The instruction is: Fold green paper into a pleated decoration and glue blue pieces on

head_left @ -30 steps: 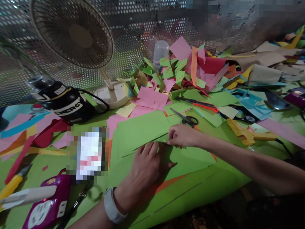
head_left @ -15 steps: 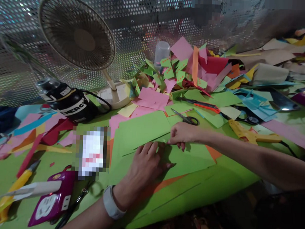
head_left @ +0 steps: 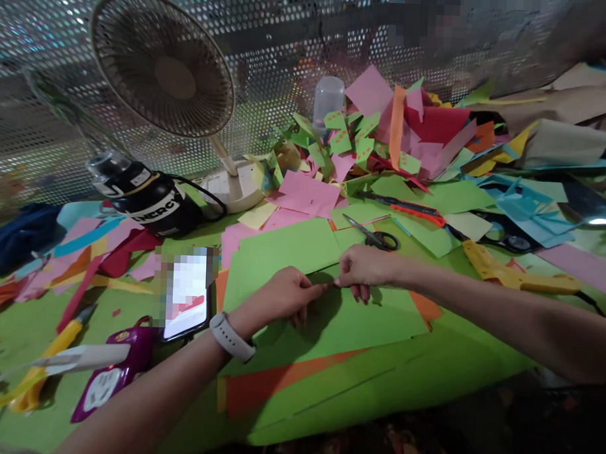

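Light green paper sheets (head_left: 282, 253) lie stacked in front of me, with a dark gap under the upper sheet's near edge. My right hand (head_left: 368, 266) is pinched closed at that edge, its fingertips on the green paper. Close beside it, my left hand (head_left: 283, 296), with a white wristband (head_left: 232, 337) on the wrist, is also closed, thumb and forefinger together near the same edge and almost touching the right fingertips. Part of the edge is hidden behind the left hand. Orange paper (head_left: 272, 381) shows under the stack. Black-handled scissors (head_left: 375, 235) lie just beyond the right hand.
A fan (head_left: 174, 77) and a black bottle (head_left: 159, 202) stand at the back left. A lit phone (head_left: 187, 296), a purple device (head_left: 109, 372) and a yellow-handled tool (head_left: 55, 351) lie left. Paper scraps (head_left: 336, 142), a red-black cutter (head_left: 413, 209) and a yellow glue gun (head_left: 510, 270) lie beyond and right.
My left hand has turned from lying flat across the sheet to a pinch beside the right fingertips. My right hand stays at the edge. The view has shifted slightly.
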`<state>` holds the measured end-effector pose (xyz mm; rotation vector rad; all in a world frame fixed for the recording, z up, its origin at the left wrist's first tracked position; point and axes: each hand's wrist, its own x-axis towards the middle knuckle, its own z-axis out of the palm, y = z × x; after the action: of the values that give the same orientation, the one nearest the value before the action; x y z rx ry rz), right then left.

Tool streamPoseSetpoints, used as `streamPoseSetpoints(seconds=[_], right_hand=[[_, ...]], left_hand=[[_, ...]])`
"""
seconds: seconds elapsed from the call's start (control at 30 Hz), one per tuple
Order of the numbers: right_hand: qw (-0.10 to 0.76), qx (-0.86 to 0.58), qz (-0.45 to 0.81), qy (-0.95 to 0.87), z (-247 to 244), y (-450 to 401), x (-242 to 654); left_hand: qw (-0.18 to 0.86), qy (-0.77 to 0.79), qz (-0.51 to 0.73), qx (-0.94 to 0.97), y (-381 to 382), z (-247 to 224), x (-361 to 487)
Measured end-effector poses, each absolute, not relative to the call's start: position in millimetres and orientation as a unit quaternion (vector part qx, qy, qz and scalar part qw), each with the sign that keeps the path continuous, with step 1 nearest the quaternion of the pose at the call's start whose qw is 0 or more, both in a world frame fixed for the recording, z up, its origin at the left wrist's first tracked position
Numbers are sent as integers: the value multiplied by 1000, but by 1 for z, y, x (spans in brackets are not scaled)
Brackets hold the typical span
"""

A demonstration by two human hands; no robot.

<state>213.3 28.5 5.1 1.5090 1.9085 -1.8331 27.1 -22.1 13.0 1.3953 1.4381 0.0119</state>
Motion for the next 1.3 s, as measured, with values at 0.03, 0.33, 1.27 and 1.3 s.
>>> streamPoseSetpoints(seconds=[0.03, 0.33, 1.27, 1.3], right_hand=[[47, 493, -602, 626, 4, 29, 214], [38, 479, -615, 625, -2, 31, 216], [23, 489, -566, 664, 2, -11, 201], [10, 490, -559, 669, 2, -13, 200]], left_hand=[[551, 603, -5, 576, -20, 12, 29], [580, 602, -17, 549, -17, 9, 27], [45, 459, 79, 884, -75, -40, -16], [46, 460, 78, 884, -75, -40, -16]])
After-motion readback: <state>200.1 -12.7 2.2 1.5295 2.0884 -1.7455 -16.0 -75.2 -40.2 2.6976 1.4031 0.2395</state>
